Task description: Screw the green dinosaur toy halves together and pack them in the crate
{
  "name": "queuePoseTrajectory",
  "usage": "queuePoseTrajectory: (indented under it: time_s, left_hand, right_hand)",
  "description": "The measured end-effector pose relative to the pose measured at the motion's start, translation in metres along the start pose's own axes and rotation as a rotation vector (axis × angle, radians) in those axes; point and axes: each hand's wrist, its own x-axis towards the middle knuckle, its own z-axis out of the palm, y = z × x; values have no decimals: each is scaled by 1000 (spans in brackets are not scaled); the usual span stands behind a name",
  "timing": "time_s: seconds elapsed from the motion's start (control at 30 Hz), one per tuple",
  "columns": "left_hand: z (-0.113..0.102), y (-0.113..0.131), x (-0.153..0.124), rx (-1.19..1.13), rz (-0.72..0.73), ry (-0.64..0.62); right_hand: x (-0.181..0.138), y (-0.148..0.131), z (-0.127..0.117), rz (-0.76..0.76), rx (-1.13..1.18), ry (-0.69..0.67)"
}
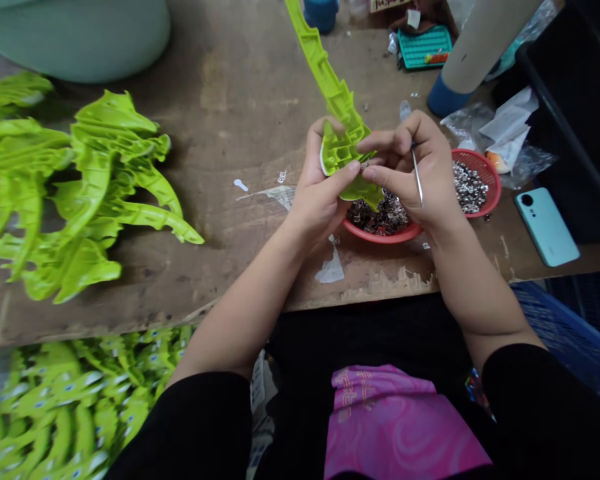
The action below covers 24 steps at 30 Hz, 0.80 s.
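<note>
We see the left hand [320, 177] closed around a green shell [344, 107], held over a red basket [380, 238]. The right hand [420, 170] is curled, gripping a thin rod [418, 177], its fingertips at the shell; whether they pinch anything else we cannot tell. We judge this shell unfinished; whether the shells [95, 183] piled on the desk [240, 120] are done does not show.

From my end, I see the long plastic piece [341, 100] in bright lime green. Left of it, the heap of parts [93, 190] matches that lime, and the big tub [80, 37] is pale grey-green. Right of it, I pick out a turquoise phone [550, 230], a teal tray [419, 45] and a red basket [491, 175] of silvery bits [469, 188]. Below it, black clothing [300, 400] carries a magenta panel [405, 427] with paler swirls and golden lettering [353, 393].
</note>
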Motion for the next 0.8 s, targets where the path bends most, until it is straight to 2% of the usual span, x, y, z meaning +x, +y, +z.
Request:
queuePoseTrajectory:
  time_s: [0.13, 0.3, 0.43, 0.47, 0.6, 0.8]
  left_hand:
    - [2, 2, -1, 11, -30, 22]
    - [3, 9, -2, -6, -106, 38]
    - [1, 22, -3, -52, -283, 17]
    - [1, 26, -4, -72, -327, -5]
    - [-2, 31, -6, -128, -427, -107]
    - [-5, 24, 0, -90, -484, -91]
  right_hand:
    - [-5, -6, 3, -13, -101, 77]
    - [-9, -8, 4, -278, -249, 88]
    - [-5, -9, -8, -503, -492, -40]
    - [-4, -10, -11, -510, -553, -80]
    - [-4, -17, -16, -379, -692, -183]
    - [-9, -25, -17, -404, -644, -288]
